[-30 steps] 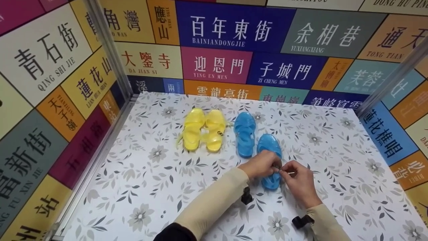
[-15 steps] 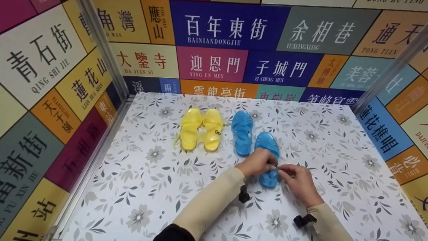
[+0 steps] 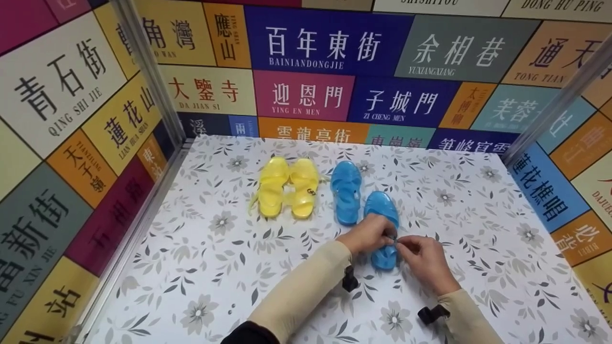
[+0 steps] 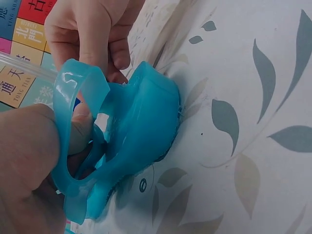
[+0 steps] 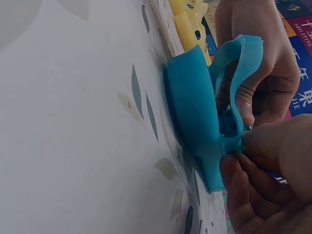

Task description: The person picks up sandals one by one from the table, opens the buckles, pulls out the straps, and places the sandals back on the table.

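Observation:
A blue jelly sandal [image 3: 381,204] stands sole down on the flowered tabletop, both hands at its strap side. My left hand [image 3: 372,233] reaches over its middle and holds the upper; in the left wrist view the thumb passes inside the looped heel strap [image 4: 73,80]. From the other side, my right hand [image 3: 425,258] pinches the strap's edge low on the sandal, and the right wrist view shows thumb and fingertips [image 5: 229,168] there. A small dark buckle-like piece lies close to the fingers, mostly hidden by them. The second blue sandal [image 3: 345,193] sits just left.
A pair of yellow jelly sandals [image 3: 288,187] stands side by side further left. The tabletop [image 3: 201,267] has a leaf and flower print. Walls of coloured street-name panels [image 3: 306,95] enclose the back and sides, with metal posts [image 3: 158,76] at the corners.
Both hands stay at the same sandal with slight finger movement. A thin pale tip seen beside the right fingers one second ago no longer shows. The head view has shifted slightly.

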A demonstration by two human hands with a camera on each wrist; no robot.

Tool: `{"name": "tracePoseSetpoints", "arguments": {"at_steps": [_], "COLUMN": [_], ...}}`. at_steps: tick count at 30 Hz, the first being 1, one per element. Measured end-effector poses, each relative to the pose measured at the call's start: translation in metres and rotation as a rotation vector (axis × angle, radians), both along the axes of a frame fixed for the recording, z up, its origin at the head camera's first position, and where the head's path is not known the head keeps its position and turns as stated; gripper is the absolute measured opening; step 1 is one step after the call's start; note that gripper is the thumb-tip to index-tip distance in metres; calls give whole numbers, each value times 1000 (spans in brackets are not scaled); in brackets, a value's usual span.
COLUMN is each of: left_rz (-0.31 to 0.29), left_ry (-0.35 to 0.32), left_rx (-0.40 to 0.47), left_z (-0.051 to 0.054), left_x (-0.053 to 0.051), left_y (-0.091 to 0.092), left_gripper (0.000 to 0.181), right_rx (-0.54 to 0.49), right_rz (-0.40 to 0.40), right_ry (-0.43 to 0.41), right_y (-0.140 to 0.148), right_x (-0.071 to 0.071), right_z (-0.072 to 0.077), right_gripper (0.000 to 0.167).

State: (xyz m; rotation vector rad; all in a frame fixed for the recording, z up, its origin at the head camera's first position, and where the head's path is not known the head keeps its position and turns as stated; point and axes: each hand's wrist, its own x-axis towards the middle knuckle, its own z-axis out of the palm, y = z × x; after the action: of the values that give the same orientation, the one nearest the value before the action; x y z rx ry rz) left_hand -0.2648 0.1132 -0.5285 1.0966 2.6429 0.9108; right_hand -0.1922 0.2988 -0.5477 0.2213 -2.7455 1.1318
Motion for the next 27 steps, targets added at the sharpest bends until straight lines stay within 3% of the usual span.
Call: {"name": "tracePoseSetpoints", "arguments": {"at_steps": [8,14,27], "left_rz": [3,-21,-21], "left_ry": [38,59,-13], "left_rx": [9,-11,49], "left_z": [4,0,0], "left_x": [0,3,-4], "left_y": [0,3,-2], "left_gripper": [10,11,14], "right_rx": [-45,13,22], "right_rz": [-13,-40,-26], "right_ry": [42,39,-37], "right_y": [-3,-5,1], "right_x": [-2,2,0], "right_z": [1,2,3], "right_gripper": [9,8,9]}}
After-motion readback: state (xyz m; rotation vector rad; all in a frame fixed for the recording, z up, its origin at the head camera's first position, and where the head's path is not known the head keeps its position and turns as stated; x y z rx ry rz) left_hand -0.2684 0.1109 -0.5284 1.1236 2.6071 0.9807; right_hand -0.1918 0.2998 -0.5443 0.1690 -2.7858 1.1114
